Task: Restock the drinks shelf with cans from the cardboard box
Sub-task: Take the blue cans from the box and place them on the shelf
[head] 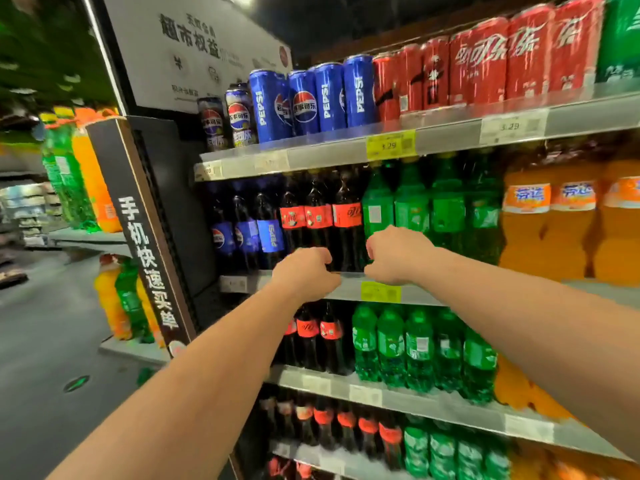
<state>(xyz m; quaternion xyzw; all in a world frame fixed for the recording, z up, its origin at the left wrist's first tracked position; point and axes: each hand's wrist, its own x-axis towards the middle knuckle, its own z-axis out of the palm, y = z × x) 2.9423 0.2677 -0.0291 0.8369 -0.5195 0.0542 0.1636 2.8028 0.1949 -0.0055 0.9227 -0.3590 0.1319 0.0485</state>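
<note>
the drinks shelf (pixel 450 143) is packed; cans (pixel 311 98) line the top tier, labels faced out for shoppers; cola bottles (pixel 318 216) stand on the tier below; no cardboard box is in view; left hand (pixel 304 271) and right hand (pixel 394 256) reach toward that tier, fingers curled on nothing visible, likely to straighten stock

cans (pixel 332 95) on top shelf (pixel 329 155), bottles (pixel 346 216) on shelf below (pixel 349 287), left hand (pixel 304 271) beside right hand (pixel 394 254) before bottles
</note>
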